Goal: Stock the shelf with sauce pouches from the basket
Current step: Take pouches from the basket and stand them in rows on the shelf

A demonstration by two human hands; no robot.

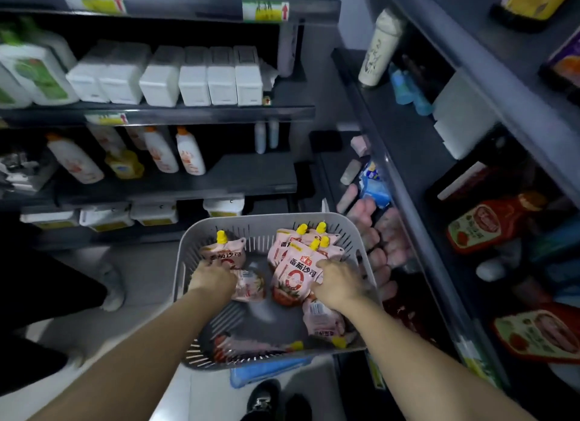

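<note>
Dark store shelves (219,111) are carrying white bottles (194,75) at far left. Near centre, a grey basket (270,220) is holding pink sauce pouches (326,320) with yellow caps. A left hand (213,277) is reaching in, fingers curling round the left pouch (224,254). A right hand (339,282) is gripping the front pouch (295,274) of a stack, thumb pressing its face. Red sauce packs (489,226) are lying on the right shelf (405,131).
</note>
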